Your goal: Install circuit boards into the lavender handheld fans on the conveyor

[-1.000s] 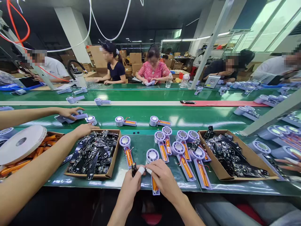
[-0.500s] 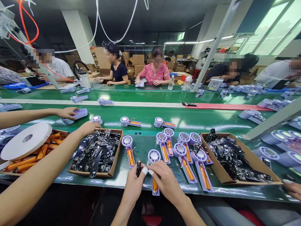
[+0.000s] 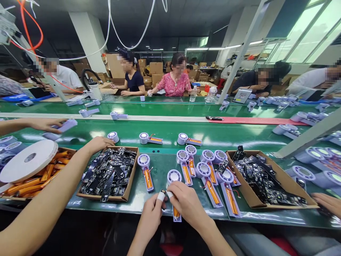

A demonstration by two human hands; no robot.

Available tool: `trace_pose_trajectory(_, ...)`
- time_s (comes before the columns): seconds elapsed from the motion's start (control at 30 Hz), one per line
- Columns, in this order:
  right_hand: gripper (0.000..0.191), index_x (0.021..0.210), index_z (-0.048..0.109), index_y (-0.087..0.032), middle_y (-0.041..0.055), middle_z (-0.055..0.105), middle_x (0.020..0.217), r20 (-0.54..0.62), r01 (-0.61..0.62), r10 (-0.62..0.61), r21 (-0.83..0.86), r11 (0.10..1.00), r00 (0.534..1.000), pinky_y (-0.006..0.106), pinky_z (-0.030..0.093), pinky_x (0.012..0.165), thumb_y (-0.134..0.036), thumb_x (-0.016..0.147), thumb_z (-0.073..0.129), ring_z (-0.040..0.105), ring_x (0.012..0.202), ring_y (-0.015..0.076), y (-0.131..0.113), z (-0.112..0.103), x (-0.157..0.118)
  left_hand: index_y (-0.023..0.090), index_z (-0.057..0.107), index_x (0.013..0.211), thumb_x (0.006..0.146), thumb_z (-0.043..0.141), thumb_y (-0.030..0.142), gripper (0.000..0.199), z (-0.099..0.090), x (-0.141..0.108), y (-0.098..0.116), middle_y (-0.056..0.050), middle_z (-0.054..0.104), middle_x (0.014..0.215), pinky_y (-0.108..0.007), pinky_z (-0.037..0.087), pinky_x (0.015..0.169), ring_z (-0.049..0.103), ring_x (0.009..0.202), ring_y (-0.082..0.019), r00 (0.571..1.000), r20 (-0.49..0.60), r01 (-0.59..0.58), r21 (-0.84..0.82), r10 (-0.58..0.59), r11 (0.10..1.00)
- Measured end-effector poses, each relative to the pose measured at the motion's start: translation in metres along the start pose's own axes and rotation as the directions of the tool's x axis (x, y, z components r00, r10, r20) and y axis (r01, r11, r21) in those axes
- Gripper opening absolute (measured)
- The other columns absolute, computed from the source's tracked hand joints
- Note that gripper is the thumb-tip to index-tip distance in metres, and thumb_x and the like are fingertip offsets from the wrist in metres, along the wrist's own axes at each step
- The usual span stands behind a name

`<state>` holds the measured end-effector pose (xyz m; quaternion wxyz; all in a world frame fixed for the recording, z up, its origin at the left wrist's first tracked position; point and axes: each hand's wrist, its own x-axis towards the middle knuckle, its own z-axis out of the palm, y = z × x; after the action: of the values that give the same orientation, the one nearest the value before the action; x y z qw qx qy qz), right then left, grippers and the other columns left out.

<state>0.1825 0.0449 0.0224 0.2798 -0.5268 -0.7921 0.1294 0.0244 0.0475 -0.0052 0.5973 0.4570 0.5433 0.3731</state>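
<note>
My left hand pinches a small black circuit board between thumb and fingers; just its end shows. Beside it, my right hand is closed, thumb and fingertips meeting at the board's end. Whatever those fingertips hold is too small to make out. White covers wrap the thumb and a fingertip. Directly beyond and beneath my hands lies a lilac handheld fan body with an orange battery in its handle, partly hidden by my right hand.
Cardboard boxes of circuit boards stand left and right. Several fan bodies lie right of my hands. A white reel rests over orange batteries. A co-worker's arms reach in from the left; fans sit on the green conveyor belt.
The circuit board has turned from upright to mostly hidden in my left hand, closer to my right fingertips. The co-worker's far hand has moved left with a fan body. Fans on the belt shifted slightly right.
</note>
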Motion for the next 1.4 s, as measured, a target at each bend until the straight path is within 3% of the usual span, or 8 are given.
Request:
trace_pose_trajectory(0.23,0.019,0.092,0.057,-0.022,0.0015,0.062,0.088,0.002,-0.02,0.02,-0.012,1.0,1.0,0.029,0.044,0.071,-0.005,0.086,0.052,0.059,0.082,0.0187,0.0,0.004,-0.003,0.018,0.06,0.064,0.087,0.05,0.054,0.044,-0.001,-0.005,0.009,0.002,0.05,0.055,-0.023,0.029,0.049,0.041,0.051,-0.013,0.982,0.028,-0.19,0.213,0.188,0.959)
trace_pose_trajectory(0.37,0.018,0.093,0.056,-0.022,0.0019,0.063,0.09,-0.015,-0.015,0.015,-0.01,1.0,1.0,0.03,0.045,0.073,-0.006,0.087,0.05,0.059,0.084,0.0196,0.0,0.007,-0.004,0.02,0.062,0.069,0.089,0.051,0.042,0.031,-0.002,-0.009,0.013,-0.003,0.06,0.068,-0.026,0.034,0.062,0.049,0.066,-0.019,0.962,0.065,-0.273,0.309,0.266,0.911)
trace_pose_trajectory(0.63,0.019,0.095,0.058,-0.021,0.0033,0.063,0.091,-0.056,-0.008,0.008,0.002,1.0,0.998,0.031,0.046,0.073,-0.006,0.088,0.048,0.059,0.084,0.0201,0.0,0.011,-0.006,0.02,0.063,0.087,0.092,0.042,0.029,0.024,0.001,-0.011,0.011,-0.008,0.066,0.081,-0.03,0.038,0.069,0.056,0.075,-0.024,0.951,0.127,-0.308,0.391,0.281,0.867)
trace_pose_trajectory(0.8,0.019,0.099,0.06,-0.024,0.0016,0.064,0.093,-0.026,-0.024,0.028,0.148,0.989,0.999,0.03,0.048,0.079,-0.01,0.094,0.047,0.06,0.087,0.0178,0.004,0.004,-0.005,0.02,0.06,0.085,0.094,0.04,0.027,0.023,-0.007,-0.011,0.022,-0.007,0.064,0.08,-0.029,0.038,0.069,0.055,0.075,-0.022,0.931,0.218,-0.363,0.454,0.294,0.814)
trace_pose_trajectory(0.97,0.017,0.095,0.06,-0.022,0.0021,0.064,0.089,0.001,-0.009,0.009,0.169,0.986,1.0,0.03,0.049,0.077,-0.011,0.094,0.047,0.061,0.085,0.0179,0.009,0.0,-0.003,0.022,0.061,0.083,0.093,0.04,0.024,0.023,-0.012,-0.008,0.033,-0.004,0.064,0.078,-0.027,0.037,0.066,0.055,0.071,-0.02,0.893,0.302,-0.441,0.436,0.334,0.785)
trace_pose_trajectory(1.23,0.021,0.097,0.058,-0.02,0.005,0.061,0.088,0.047,0.03,-0.028,-0.036,0.999,0.998,0.032,0.048,0.07,-0.007,0.093,0.041,0.059,0.081,0.0208,-0.001,-0.004,0.0,0.022,0.059,0.079,0.094,0.038,0.026,0.026,-0.007,-0.005,0.024,-0.003,0.062,0.072,-0.027,0.036,0.063,0.055,0.066,-0.019,0.917,0.202,-0.398,0.468,0.343,0.789)
trace_pose_trajectory(1.4,0.022,0.1,0.057,-0.019,0.0057,0.058,0.092,0.039,0.045,-0.04,-0.122,0.991,0.998,0.032,0.047,0.073,-0.004,0.089,0.045,0.056,0.086,0.0218,-0.002,0.0,-0.001,0.022,0.057,0.081,0.095,0.036,0.025,0.026,-0.004,-0.003,0.018,-0.004,0.062,0.074,-0.028,0.036,0.064,0.056,0.069,-0.021,0.937,0.161,-0.348,0.509,0.31,0.787)
